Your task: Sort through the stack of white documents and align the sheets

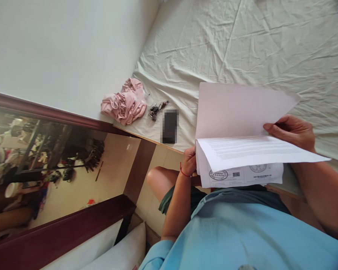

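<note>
You are leaning over a bed (pixel 256 41) covered in a creased pale sheet, beside a white wall. A pink cloth (pixel 124 103), keys (pixel 157 109) and a phone (pixel 169 126) are lying near its edge. Your left hand (pixel 189 161) and right hand (pixel 293 131) are gripping the sheaf of papers (pixel 236 150) between them, top sheet lifted.

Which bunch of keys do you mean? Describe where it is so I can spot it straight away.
Find the wrinkled pale bedsheet and follow its near edge toward the wall. There the keys lie between a crumpled pink cloth and a dark phone. They are the only small metal cluster, away from the papers.
</note>
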Motion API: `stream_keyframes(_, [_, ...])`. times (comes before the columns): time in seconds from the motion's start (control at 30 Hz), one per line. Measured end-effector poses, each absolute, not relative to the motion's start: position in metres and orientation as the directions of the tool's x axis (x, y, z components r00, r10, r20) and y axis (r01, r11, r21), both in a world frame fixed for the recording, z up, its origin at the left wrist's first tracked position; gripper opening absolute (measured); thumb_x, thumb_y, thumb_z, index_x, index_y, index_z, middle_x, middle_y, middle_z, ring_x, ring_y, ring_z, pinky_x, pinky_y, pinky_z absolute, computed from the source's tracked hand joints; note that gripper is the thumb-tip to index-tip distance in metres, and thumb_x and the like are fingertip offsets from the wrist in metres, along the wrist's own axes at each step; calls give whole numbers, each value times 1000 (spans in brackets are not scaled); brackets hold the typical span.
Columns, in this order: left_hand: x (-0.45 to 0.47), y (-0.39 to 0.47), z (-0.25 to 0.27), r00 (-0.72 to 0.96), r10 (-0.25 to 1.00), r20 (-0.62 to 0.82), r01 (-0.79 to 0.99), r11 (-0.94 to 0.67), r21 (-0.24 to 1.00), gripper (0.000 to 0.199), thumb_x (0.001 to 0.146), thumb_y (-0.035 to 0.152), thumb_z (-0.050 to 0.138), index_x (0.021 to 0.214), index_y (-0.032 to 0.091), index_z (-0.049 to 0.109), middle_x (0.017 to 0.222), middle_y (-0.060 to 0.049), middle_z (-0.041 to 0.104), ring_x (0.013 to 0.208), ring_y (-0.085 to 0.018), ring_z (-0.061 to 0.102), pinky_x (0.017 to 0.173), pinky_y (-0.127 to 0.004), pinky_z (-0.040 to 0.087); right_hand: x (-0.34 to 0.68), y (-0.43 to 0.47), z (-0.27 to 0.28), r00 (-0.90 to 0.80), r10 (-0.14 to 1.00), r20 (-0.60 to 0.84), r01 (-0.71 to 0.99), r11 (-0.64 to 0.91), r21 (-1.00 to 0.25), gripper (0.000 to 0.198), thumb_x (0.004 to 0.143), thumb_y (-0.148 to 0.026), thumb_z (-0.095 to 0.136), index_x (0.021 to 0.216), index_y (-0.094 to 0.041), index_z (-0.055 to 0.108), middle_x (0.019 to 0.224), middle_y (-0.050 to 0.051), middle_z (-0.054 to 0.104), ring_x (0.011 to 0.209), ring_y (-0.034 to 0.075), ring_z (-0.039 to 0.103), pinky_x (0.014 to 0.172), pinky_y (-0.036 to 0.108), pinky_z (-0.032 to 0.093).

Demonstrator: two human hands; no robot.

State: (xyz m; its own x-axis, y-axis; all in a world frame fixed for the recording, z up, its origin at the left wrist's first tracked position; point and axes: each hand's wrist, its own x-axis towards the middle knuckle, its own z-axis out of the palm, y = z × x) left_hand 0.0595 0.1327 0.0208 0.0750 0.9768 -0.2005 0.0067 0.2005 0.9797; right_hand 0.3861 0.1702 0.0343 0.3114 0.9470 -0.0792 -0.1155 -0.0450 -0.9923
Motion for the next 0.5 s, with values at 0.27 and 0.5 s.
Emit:
stream_keyframes(0.27, [64, 132, 33, 63, 975, -214, -9, 215, 977, 52, 76, 63, 83, 60, 18, 65, 58, -2, 61, 57, -15, 48, 49, -28, 42, 381, 179, 45, 315, 941, -124, -396, 11, -918, 45, 59, -53, 100, 86, -23, 79, 66, -1, 68, 51, 11, 50, 44, 26, 30])
stream_keyframes(0.5, [66, 131, 37, 37, 974, -222, -64, 224, 973, 55, 73, 64, 83, 60, 15, 63, 55, 1, 53, 54, -9, 41, 49, -24, 35, 392, 180, 48, 232, 955, -183, -568, -20, -823, 38, 64, -52, 93, 79, -23, 75, 53, -2, 57, 41, 10, 29, 42, 29, 15])
